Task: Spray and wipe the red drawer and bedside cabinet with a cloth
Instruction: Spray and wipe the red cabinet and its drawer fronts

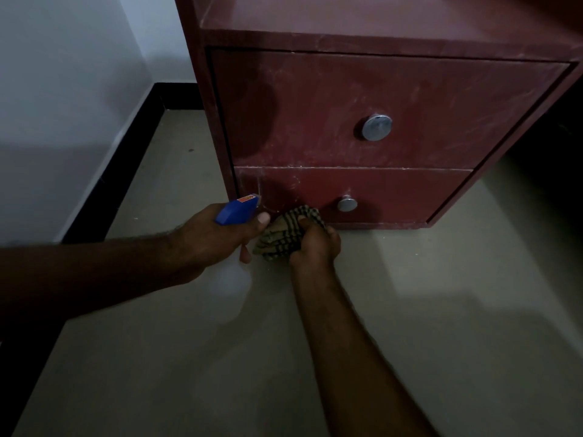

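A person's left hand curls around a blue-headed spray bottle, its nozzle close to the left edge of the bottom drawer of the red bedside cabinet. The right hand clutches a bunched checked cloth at that drawer's bottom edge, just left of its metal knob.
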Available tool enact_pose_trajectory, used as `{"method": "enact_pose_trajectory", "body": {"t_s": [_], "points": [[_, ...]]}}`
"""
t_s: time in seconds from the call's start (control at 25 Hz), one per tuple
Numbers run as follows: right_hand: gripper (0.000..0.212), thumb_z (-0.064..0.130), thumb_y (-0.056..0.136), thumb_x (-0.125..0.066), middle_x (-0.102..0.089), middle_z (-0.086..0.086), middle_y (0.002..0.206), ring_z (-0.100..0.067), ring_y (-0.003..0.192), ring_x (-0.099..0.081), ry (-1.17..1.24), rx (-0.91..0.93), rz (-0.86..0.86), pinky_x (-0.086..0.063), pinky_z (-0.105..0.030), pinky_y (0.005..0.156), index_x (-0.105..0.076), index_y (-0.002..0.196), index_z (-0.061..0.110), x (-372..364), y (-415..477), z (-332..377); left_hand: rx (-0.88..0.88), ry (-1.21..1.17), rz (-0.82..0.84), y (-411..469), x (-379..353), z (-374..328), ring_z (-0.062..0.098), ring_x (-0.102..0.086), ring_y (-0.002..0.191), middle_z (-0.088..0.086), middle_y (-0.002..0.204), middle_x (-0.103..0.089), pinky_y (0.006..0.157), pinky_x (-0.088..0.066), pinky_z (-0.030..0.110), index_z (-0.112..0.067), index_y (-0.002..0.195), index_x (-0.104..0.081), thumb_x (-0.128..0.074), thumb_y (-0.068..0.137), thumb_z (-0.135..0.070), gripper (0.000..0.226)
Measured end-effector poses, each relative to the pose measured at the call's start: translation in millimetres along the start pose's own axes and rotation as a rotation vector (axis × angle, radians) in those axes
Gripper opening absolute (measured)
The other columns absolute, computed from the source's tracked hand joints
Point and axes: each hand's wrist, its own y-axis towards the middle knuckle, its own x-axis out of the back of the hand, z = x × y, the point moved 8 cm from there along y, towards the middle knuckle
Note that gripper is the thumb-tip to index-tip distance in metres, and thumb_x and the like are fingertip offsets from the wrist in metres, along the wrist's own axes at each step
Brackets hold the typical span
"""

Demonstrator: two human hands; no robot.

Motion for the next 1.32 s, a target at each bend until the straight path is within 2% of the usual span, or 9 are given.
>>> {"method": "enact_pose_trajectory", "body": {"t_s": [0.08, 0.24, 0.32, 0.4, 0.68, 0.84, 0.96, 1.08, 1.32], "points": [[0.042, -0.013, 0.082, -0.072, -0.076, -0.02, 0.109, -0.039, 0.098, -0.075, 0.002, 0.031, 0.046, -0.064, -0.053, 0.083, -0.067, 0.12, 0.003, -6, -3, 4, 0.008, 0.012, -0.004, 0, 0, 1, 0.009, -0.071, 0.066, -0.009, 0.065, -0.073, 0.071, -0.046, 0.026, -0.022, 0.096, -0.066, -0.06, 0.078, -0.066, 0.047], [0.041, -0.014, 0.082, -0.072, -0.075, -0.022, 0.11, -0.041, 0.099, -0.074, 0.016, 0.036, 0.033, -0.063, -0.053, 0.086, -0.067, 0.12, 0.0, -5, -6, 7, 0.023, 0.011, -0.019, 0, 2, 3, 0.012, -0.072, 0.068, 0.0, 0.066, -0.072, 0.075, -0.048, 0.03, -0.022, 0.094, -0.064, -0.062, 0.076, -0.067, 0.048], [0.039, -0.015, 0.082, -0.07, -0.075, -0.023, 0.109, -0.041, 0.098, -0.074, 0.008, 0.005, 0.0, -0.063, -0.052, 0.086, -0.068, 0.119, -0.001, -2, -7, 5, 0.02, 0.01, -0.014, -1, 4, 2, 0.009, -0.071, 0.064, -0.002, 0.065, -0.072, 0.073, -0.048, 0.031, -0.024, 0.09, -0.062, -0.062, 0.077, -0.066, 0.044], [0.039, -0.015, 0.083, -0.07, -0.075, -0.022, 0.108, -0.04, 0.098, -0.074, -0.008, -0.02, -0.01, -0.063, -0.054, 0.087, -0.068, 0.119, 0.0, -5, -9, 6, 0.023, 0.019, -0.008, -1, 4, 1, 0.007, -0.071, 0.063, -0.003, 0.066, -0.073, 0.071, -0.048, 0.03, -0.024, 0.094, -0.062, -0.061, 0.078, -0.067, 0.046], [0.043, -0.009, 0.081, -0.076, -0.076, -0.017, 0.11, -0.037, 0.098, -0.075, -0.009, 0.06, 0.026, -0.064, -0.052, 0.085, -0.067, 0.121, 0.006, -11, -15, 13, 0.005, 0.0, -0.002, -5, 5, -4, 0.013, -0.072, 0.071, -0.007, 0.067, -0.072, 0.074, -0.048, 0.027, -0.02, 0.101, -0.065, -0.06, 0.079, -0.064, 0.049], [0.039, -0.016, 0.084, -0.069, -0.074, -0.024, 0.112, -0.043, 0.102, -0.073, 0.018, 0.015, -0.025, -0.06, -0.058, 0.09, -0.067, 0.12, -0.002, -6, -14, 11, 0.007, 0.009, -0.005, -6, 6, -6, 0.016, -0.073, 0.077, 0.004, 0.073, -0.074, 0.083, -0.051, 0.033, -0.02, 0.106, -0.064, -0.06, 0.079, -0.064, 0.052], [0.042, -0.012, 0.083, -0.072, -0.075, -0.021, 0.111, -0.039, 0.099, -0.075, 0.032, 0.031, 0.027, -0.064, -0.05, 0.083, -0.066, 0.121, 0.003, -12, -17, 16, 0.002, 0.011, -0.004, -6, 8, -4, 0.009, -0.071, 0.07, 0.001, 0.071, -0.074, 0.075, -0.048, 0.03, -0.021, 0.096, -0.065, -0.06, 0.083, -0.063, 0.045], [0.043, -0.009, 0.081, -0.077, -0.077, -0.016, 0.11, -0.035, 0.097, -0.076, 0.055, 0.085, 0.075, -0.065, -0.041, 0.075, -0.067, 0.119, 0.009, -18, -22, 22, -0.005, 0.007, -0.009, -4, 8, -1, 0.009, -0.071, 0.065, -0.005, 0.067, -0.073, 0.07, -0.047, 0.027, -0.023, 0.097, -0.066, -0.062, 0.086, -0.06, 0.038], [0.04, -0.011, 0.084, -0.071, -0.075, -0.024, 0.11, -0.041, 0.097, -0.075, 0.038, -0.04, 0.053, -0.065, -0.048, 0.075, -0.067, 0.122, 0.001, -25, -29, 19, -0.015, 0.012, -0.009, -2, 8, -3, 0.012, -0.073, 0.07, -0.014, 0.069, -0.074, 0.071, -0.048, 0.027, -0.021, 0.1, -0.067, -0.062, 0.081, -0.065, 0.048]]}}
